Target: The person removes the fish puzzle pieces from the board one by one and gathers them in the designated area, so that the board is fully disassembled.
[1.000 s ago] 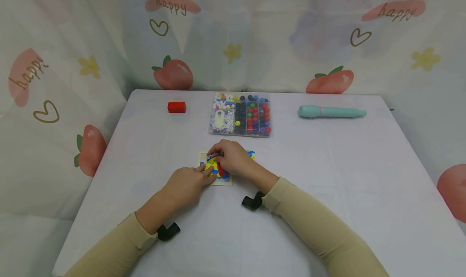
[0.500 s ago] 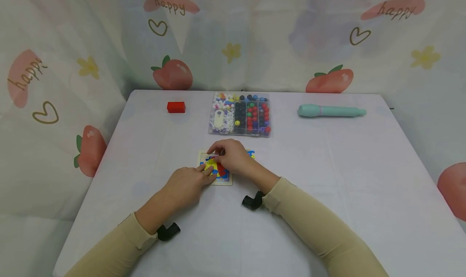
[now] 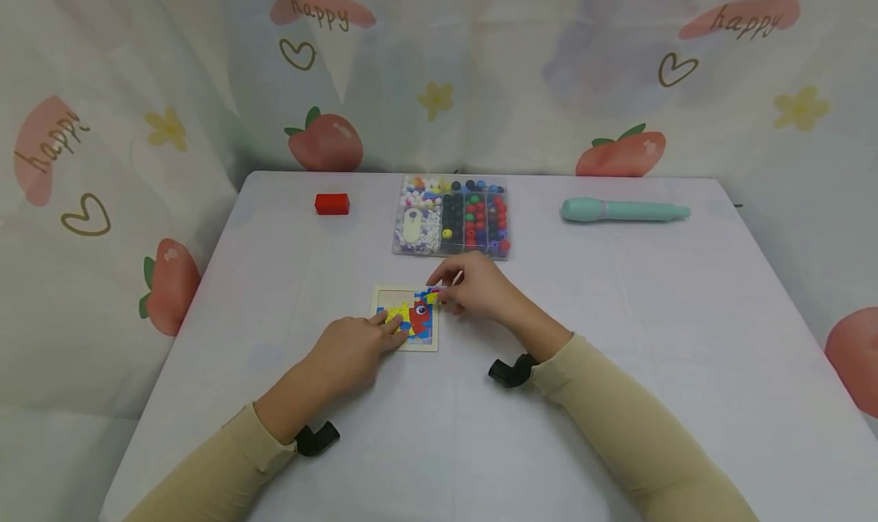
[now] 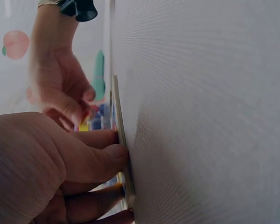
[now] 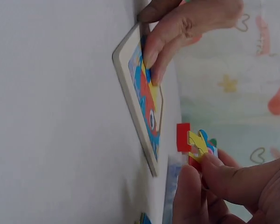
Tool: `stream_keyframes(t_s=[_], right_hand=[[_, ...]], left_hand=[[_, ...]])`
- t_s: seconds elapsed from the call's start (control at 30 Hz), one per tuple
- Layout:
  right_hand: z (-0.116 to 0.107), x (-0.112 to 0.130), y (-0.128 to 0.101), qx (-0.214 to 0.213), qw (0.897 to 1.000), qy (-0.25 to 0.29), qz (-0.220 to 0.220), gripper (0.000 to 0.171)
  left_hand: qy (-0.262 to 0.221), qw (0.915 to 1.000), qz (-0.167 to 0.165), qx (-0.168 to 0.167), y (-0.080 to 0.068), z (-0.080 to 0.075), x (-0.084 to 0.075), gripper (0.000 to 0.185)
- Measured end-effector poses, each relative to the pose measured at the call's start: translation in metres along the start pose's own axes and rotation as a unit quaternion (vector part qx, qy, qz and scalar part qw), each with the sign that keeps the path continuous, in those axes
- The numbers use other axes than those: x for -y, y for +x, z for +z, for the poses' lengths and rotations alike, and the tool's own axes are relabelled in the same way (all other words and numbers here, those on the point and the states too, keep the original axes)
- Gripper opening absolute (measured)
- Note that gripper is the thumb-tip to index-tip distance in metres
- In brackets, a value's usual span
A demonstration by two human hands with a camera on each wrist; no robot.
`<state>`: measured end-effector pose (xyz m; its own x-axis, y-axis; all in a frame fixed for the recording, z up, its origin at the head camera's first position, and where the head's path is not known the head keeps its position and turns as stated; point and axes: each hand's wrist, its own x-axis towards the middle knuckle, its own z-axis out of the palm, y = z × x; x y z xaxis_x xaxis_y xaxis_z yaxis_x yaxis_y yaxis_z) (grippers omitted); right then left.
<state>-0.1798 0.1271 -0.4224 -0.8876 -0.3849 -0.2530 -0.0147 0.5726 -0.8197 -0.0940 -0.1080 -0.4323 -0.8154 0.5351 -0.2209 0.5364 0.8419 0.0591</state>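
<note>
A small wooden jigsaw puzzle [image 3: 424, 347] lies on the white table, with a red-faced, yellow-bodied figure on blue. Its upper left part shows bare backing in the head view. My left hand [image 3: 360, 347] rests on the lower left of it, fingers extended over the pieces and thumb at the near edge. Just off the upper right corner, my right hand [image 3: 480, 287] pinches a jigsaw piece [image 5: 198, 142] of yellow, blue and red between thumb and fingers. Another blue puzzle piece [image 5: 145, 218] peeks in at the bottom of the right wrist view; the right hand hides it in the head view.
Behind the puzzle stands a clear divided box of beads [image 3: 451, 217]. A red block [image 3: 332, 204] sits at the back left, and a mint-green pen-shaped object [image 3: 626, 210] lies at the back right. A patterned curtain [image 3: 507, 88] surrounds the table.
My right hand has moved right, from over the puzzle to beyond its upper right corner, carrying the jigsaw piece and uncovering the red face. The left hand has stayed in place.
</note>
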Motion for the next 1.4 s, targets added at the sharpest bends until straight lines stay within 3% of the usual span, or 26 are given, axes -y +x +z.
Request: stream_keyframes(t_s=[0.3,0.63,1.0,1.27,1.4], right_hand=[[-0.045,-0.031,-0.018,-0.004,0.999,-0.026,0.042,0.02],[-0.076,-0.059,-0.028,-0.01,0.996,-0.056,0.066,0.021],[-0.089,-0.073,-0.031,-0.017,0.992,-0.096,0.078,0.019],[-0.09,-0.078,-0.029,-0.012,0.993,-0.091,0.08,0.018],[-0.086,-0.076,-0.03,-0.03,0.989,-0.127,0.068,0.016]], left_hand=[[-0.002,1.0,0.001,-0.009,-0.001,0.001,0.0,0.052],[-0.005,0.9998,0.006,-0.016,-0.001,0.002,0.001,0.053],[0.0,0.9999,0.007,-0.012,-0.001,0.003,0.001,0.052],[0.001,1.0,0.004,-0.009,-0.001,0.002,0.0,0.053],[0.0,1.0,0.0,-0.006,-0.001,0.002,0.0,0.054]])
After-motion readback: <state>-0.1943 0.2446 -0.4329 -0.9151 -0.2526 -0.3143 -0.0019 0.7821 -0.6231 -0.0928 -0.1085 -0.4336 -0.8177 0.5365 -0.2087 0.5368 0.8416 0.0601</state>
